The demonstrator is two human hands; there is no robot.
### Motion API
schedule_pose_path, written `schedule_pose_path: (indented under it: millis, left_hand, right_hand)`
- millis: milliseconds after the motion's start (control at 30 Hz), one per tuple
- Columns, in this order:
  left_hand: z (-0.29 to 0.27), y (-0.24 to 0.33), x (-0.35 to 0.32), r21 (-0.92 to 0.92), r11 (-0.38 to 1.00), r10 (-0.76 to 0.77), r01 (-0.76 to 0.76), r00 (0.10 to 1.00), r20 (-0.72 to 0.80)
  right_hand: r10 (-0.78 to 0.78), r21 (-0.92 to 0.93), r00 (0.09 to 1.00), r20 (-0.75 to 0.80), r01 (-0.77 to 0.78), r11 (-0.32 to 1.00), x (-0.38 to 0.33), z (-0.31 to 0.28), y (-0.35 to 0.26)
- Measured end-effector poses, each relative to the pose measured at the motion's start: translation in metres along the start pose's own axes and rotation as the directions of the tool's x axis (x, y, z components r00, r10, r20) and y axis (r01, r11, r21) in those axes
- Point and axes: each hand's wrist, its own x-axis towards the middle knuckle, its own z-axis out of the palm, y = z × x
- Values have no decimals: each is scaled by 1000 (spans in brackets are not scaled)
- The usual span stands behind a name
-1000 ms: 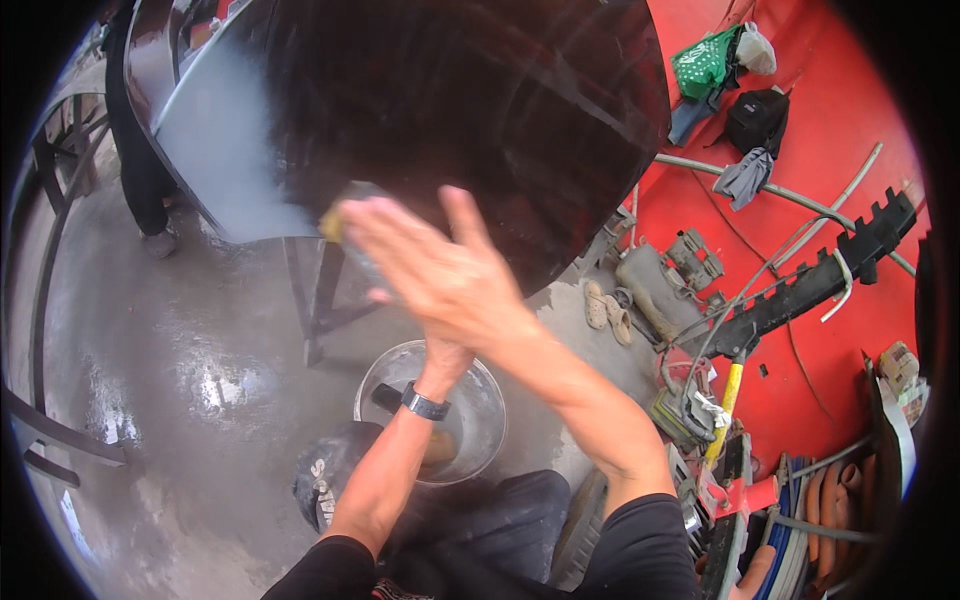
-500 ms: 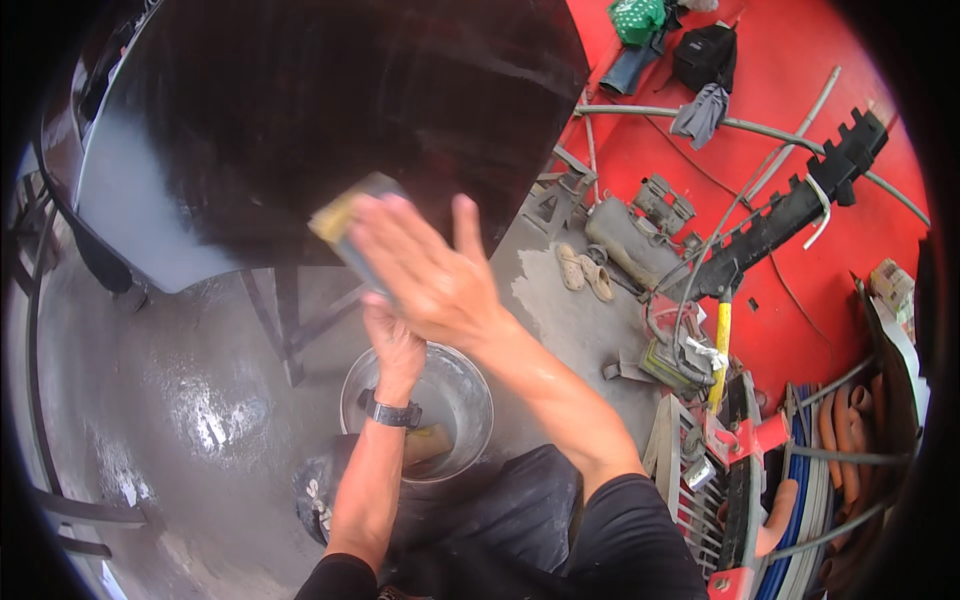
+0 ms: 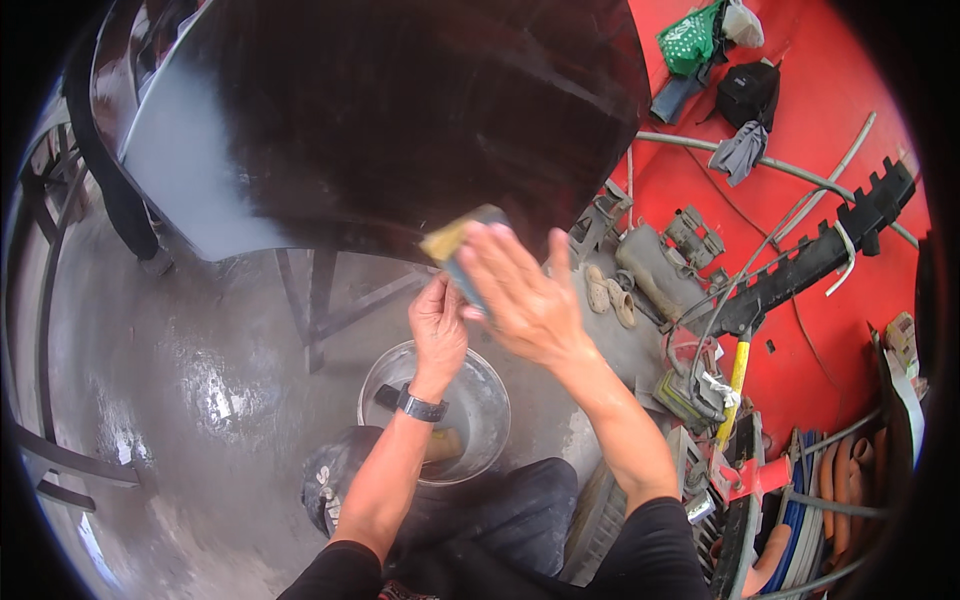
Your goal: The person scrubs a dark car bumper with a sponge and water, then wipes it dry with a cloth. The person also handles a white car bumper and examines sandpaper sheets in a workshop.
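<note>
A yellow and grey block (image 3: 449,239), which looks like a sanding block, is tilted between my hands above a metal bowl. My left hand (image 3: 438,325) is closed, its fingertips at the block's lower end; a dark watch (image 3: 421,405) is on that wrist. Against the block's right side lies my right hand (image 3: 522,300), fingers stretched flat and thumb apart. The block is slightly blurred. Just beyond my hands is a large dark vehicle panel (image 3: 400,120), with a pale grey patch (image 3: 190,165) along its left side.
The round metal bowl (image 3: 504,410) holds liquid, a yellowish block (image 3: 443,444) and a dark piece. Stand legs (image 3: 322,295) support the panel. On the right are beige clogs (image 3: 610,295), a long black plastic part (image 3: 820,250), a yellow bar (image 3: 735,385) and hoses (image 3: 790,500). The concrete floor (image 3: 200,370) looks wet.
My hands and the block have shifted right and slightly down in the picture. The panel and surroundings have shifted right too. My left fingers are more tightly bunched by the block's lower end.
</note>
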Motion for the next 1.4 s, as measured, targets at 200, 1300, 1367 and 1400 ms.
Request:
schedule_pose_path:
  millis: [200, 1300, 1367, 1400]
  left_hand:
    - [17, -45, -16, 313, 922, 301, -229, 932, -204]
    - [2, 1, 7, -138, 990, -2, -1, 1000, -20]
    - [10, 4, 7, -161, 987, 12, -15, 1000, -19]
    - [16, 7, 7, -171, 985, 9, -13, 1000, -19]
  right_hand:
    - [-69, 129, 994, -86, 80, 988, 67, 1, -44]
    - [442, 406, 839, -318, -301, 863, -8, 35, 9]
    - [448, 376, 815, -367, -311, 873, 10, 21, 40]
    - [480, 382, 784, -394, -335, 861, 37, 5, 71]
